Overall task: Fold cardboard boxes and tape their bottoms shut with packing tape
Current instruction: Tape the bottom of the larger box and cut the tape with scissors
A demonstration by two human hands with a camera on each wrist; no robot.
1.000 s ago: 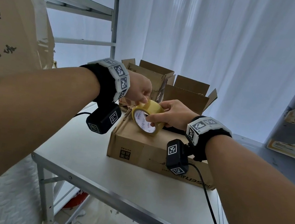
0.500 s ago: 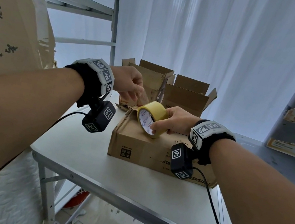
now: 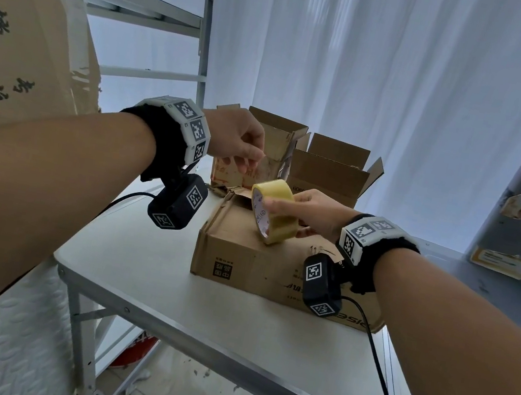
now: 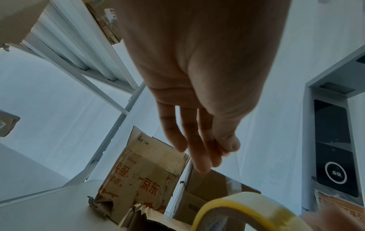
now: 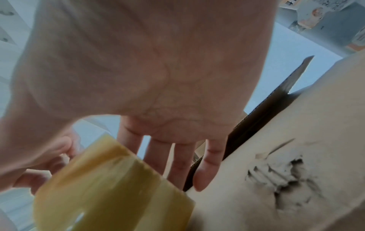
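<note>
The right hand (image 3: 314, 212) gripped the yellow tape roll (image 3: 273, 214) — thumb on its printed side face, fingers curled over the rim — holding it tilted just above the flat cardboard box (image 3: 278, 263) lying on the white table (image 3: 149, 268). The left hand (image 3: 237, 141) hovered up and to the left of the roll, thumb and forefinger pinched together; whether a tape end lay between them could not be told. Two open boxes (image 3: 329, 174) stood behind on the table
</note>
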